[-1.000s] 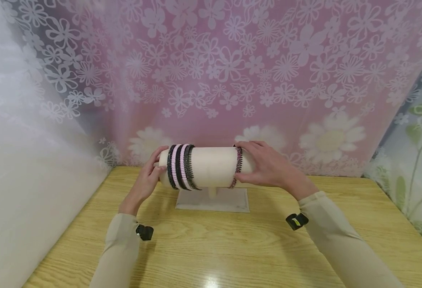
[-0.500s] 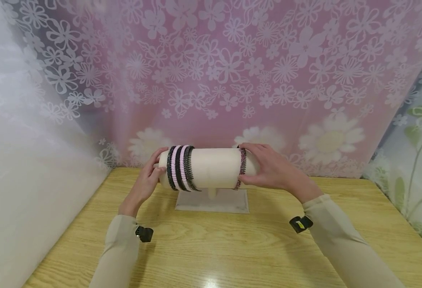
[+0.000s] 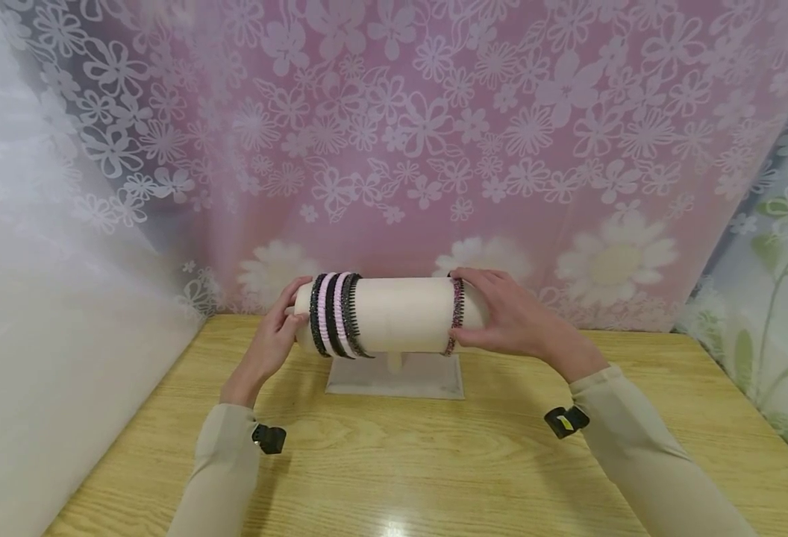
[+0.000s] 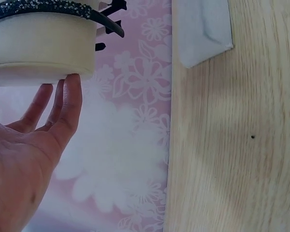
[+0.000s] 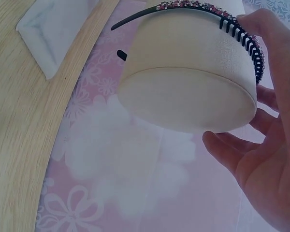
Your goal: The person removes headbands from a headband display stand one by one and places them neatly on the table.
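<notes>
A cream cylinder display stand (image 3: 401,317) lies crosswise on a post above its pale base (image 3: 394,384). My left hand (image 3: 269,339) grips its left end, thumb in front and fingers behind. Beside that hand, several black and pink headbands (image 3: 336,317) sit close together round the cylinder. My right hand (image 3: 521,321) holds a glittery pink-and-black headband (image 3: 458,317) near the right end, thumb on its front and fingers at its top. In the right wrist view, black comb teeth line this headband (image 5: 249,46), and fingertips (image 5: 211,140) reach the cylinder's edge.
The stand rests on a light wooden table (image 3: 394,462). A pink flowered curtain (image 3: 394,149) hangs right behind it, with a white wall (image 3: 65,298) on the left and a floral curtain (image 3: 757,335) on the right.
My right hand has slid the pink-and-black headband a little to the right along the cylinder. My left hand has kept its grip on the left end.
</notes>
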Demonstrator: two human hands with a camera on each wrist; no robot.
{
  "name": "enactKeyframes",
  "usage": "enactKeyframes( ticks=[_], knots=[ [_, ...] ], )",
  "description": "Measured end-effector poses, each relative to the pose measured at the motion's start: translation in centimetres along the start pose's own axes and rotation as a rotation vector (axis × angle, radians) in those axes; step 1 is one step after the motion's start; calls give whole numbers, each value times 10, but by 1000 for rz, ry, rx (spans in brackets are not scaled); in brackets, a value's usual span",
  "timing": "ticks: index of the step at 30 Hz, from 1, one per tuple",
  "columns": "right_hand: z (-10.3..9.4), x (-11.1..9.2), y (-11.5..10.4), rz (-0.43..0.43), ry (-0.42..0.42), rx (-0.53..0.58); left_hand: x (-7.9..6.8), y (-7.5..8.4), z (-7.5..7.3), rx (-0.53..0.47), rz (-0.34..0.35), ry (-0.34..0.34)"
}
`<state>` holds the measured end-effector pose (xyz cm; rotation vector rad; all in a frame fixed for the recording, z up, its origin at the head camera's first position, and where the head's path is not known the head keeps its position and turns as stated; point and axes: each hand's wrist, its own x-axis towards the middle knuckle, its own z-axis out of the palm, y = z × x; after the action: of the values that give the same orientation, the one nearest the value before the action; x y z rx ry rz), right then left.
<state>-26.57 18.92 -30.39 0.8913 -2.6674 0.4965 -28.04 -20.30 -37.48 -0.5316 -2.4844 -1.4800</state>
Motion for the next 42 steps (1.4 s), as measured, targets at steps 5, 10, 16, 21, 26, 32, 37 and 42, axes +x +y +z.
enactKeyframes(
  ticks=[5,10,16,21,26,32,37,42],
  knots=[
    [1,-1,1,-13,17,2,-1,-1,0,22,5,9],
    [0,-2,1,-7,10,14,-2,-1,0,24,9,7],
    [-2,-3,2,3,-1,28,-2,-2,0,22,14,8],
    [-2,-5,3,31,-18,51,-1,-3,0,25,8,7],
    [-2,-6,4,37,-28,58,-2,-2,0,33,-2,11],
    [-3,-6,4,29,-24,69,-1,-2,0,36,-2,9],
    [-3,-8,5,22,-24,67,-2,0,-1,37,-13,4],
    [-3,-9,6,18,-18,57,-2,1,-1,36,-17,1]
  ],
)
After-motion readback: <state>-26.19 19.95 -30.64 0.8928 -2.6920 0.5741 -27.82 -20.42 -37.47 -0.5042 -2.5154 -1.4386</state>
